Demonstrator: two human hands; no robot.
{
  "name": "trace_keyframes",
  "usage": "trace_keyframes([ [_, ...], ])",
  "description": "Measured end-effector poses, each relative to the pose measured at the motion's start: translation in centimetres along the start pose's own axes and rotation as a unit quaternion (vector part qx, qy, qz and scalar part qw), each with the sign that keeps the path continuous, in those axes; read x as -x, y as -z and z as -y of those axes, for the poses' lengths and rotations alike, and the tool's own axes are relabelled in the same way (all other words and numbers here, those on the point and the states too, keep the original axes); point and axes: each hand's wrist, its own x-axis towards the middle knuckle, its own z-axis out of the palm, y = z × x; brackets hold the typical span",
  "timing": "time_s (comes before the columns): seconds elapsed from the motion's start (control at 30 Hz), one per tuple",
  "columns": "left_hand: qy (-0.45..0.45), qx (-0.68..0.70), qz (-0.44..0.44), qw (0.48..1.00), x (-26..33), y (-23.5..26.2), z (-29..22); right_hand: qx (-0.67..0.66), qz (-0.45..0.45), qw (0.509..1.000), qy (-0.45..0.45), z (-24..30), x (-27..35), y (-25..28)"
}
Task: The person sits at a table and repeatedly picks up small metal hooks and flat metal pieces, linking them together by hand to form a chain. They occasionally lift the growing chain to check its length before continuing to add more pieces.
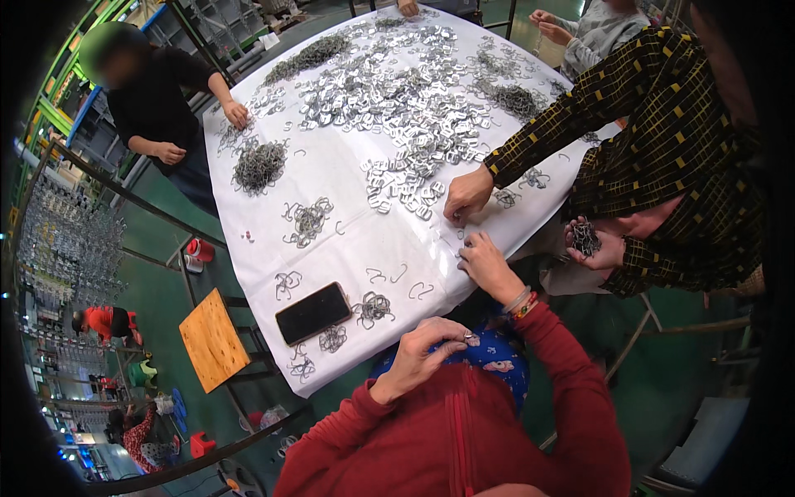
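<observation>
A small metal piece [472, 340] sits pinched in the left hand [424, 353], above the lap [503, 373]. The right hand [489, 267] stretches forward over the desk [364, 253], fingers bent; whether it grips anything, I cannot tell.

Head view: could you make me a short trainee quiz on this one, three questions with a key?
1. True or false: a heap of hooks covers the phone.
2. Short answer: by which of the wearer's hands do bracelets show?
3. Fill the blank: the co-worker in the black-and-yellow top has small ____ pieces in a cupped palm.

Key:
1. False; the phone lies uncovered on the table, hooks beside it.
2. The right hand.
3. Metal.
</observation>
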Motion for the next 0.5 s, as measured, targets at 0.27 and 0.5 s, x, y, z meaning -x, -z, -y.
trace_keyframes([
  [0.27,-0.025,0.009,-0.006,1.0,-0.3,0.3,0.0,-0.055,-0.066,0.996,-0.003,-1.4,0.6,-2.2],
  [0.5,-0.046,0.0,-0.023,0.999,-0.2,0.2,0.0,0.042,-0.042,0.991,0.123,-1.4,0.1,-0.5],
])
